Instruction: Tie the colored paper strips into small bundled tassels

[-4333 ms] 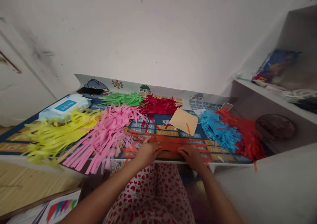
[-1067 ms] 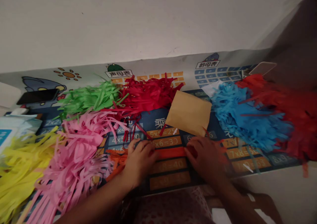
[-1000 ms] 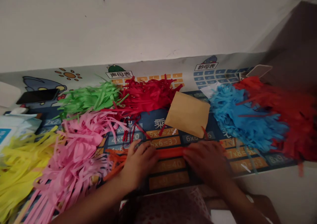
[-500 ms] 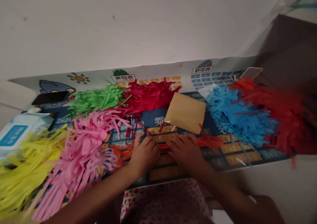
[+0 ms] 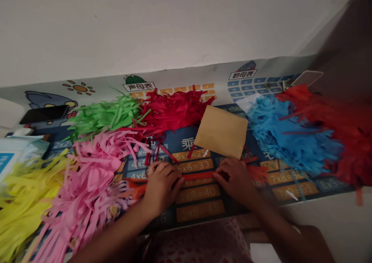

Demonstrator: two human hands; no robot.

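An orange-red paper strip [image 5: 199, 175] with fringed ends lies across the printed mat [image 5: 200, 208]. My left hand [image 5: 163, 183] is closed on its left part, where orange fringe shows beside the wrist. On the right, my right hand [image 5: 235, 177] pinches the strip between thumb and fingers, with orange fringe [image 5: 258, 173] beyond it. The middle of the strip runs straight between the two hands. A tan square of paper [image 5: 221, 131] lies just behind my right hand. Dark red strands [image 5: 159, 148] lie behind my left hand.
Fringed paper bundles lie around: green [image 5: 107, 114], red [image 5: 177, 110], pink [image 5: 95, 166], yellow [image 5: 31, 201], blue [image 5: 290, 133] and darker red [image 5: 343, 135]. A black phone [image 5: 43, 114] and a wipes pack [image 5: 11, 154] are at left. The wall [image 5: 174, 26] rises behind.
My hands have moved apart, and more of the orange-red strip shows between them. My right hand has gone from flat with fingers forward to pinching. The view has shifted slightly.
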